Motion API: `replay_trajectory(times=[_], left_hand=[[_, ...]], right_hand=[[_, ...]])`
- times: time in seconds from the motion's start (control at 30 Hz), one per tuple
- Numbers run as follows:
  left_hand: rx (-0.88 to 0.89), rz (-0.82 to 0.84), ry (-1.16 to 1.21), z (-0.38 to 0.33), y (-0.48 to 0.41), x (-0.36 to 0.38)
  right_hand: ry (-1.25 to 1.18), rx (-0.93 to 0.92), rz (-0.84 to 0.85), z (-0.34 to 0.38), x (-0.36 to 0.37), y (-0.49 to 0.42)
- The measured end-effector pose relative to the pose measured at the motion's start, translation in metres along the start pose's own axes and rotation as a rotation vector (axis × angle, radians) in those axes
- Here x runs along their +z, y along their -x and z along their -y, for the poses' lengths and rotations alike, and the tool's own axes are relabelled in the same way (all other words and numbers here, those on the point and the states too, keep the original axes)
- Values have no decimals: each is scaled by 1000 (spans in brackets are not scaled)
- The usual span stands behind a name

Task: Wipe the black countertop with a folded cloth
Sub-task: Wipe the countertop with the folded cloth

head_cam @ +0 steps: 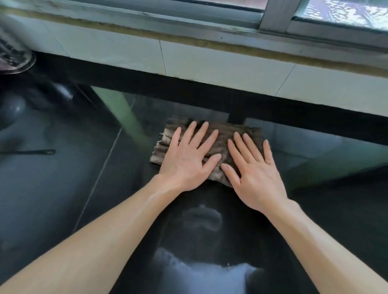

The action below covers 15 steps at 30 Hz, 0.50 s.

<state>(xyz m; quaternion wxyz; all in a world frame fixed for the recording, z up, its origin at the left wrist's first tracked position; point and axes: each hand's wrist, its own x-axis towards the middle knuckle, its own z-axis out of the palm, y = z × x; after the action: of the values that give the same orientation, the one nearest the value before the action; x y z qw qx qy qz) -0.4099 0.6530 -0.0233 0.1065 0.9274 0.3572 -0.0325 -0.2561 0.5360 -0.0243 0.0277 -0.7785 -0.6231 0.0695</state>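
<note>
A folded brown-grey cloth (224,134) lies flat on the glossy black countertop (55,197), close to the back wall. My left hand (188,157) rests palm-down on the cloth's left half with its fingers spread. My right hand (253,171) presses flat on the right half, fingers also spread, its thumb nearly touching the left thumb. Neither hand grips the cloth; both lie on top of it. Much of the cloth is hidden under my palms.
A white tiled wall (213,64) and a window sill run along the back. A dark handle (28,151) lies on the counter at the left. A round metal object (13,54) sits at the far left. The shiny surface reflects me.
</note>
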Motion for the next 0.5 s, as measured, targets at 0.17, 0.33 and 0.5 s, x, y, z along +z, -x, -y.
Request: replay_trajectory(times=[0.17,0.33,0.5], left_hand=[[-15,42,1,-22,75,12],[-2,35,10,-44,149,23],[63,12,41,-52,183,24]], right_hand=[[-13,-30,8,22,6,74],[-79,-88,-14,38,11,144],[-139,-113,-116,46,11,179]])
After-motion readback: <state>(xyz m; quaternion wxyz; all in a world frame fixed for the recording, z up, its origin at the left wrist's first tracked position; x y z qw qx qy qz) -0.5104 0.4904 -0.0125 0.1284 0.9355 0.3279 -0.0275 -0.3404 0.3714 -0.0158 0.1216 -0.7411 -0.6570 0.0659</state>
